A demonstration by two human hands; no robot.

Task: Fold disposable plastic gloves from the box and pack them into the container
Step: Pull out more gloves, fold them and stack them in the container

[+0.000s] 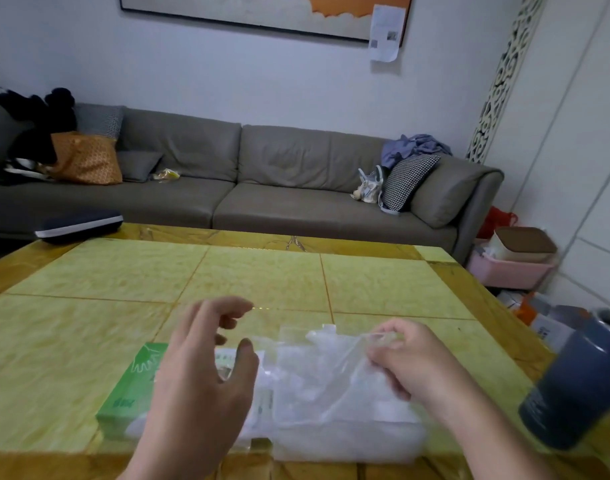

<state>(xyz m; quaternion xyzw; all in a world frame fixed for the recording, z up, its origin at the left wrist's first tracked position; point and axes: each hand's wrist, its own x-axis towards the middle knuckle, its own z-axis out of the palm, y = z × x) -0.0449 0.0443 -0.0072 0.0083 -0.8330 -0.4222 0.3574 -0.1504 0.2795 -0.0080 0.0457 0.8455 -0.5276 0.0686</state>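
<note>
- Pinching a thin clear plastic glove [334, 372], your right hand [404, 358] has its fingers curled together on the film near its upper right edge, lifting that part slightly off the pile.
- Your left hand [199, 368] hovers over the green glove box [137, 379] with its fingers spread apart and loosely bent, holding nothing.
- The box lies flat on the yellow tiled counter [262, 278], near its front edge, partly hidden under your left hand.
- A heap of clear gloves [345, 434] sits just right of the box, touching it and reaching the counter's front edge.
- The dark blue container [577, 386] stands at the right side of the counter, apart from the gloves; it looks tilted in this wide view.
- A grey sofa [262, 188] runs behind the counter.
</note>
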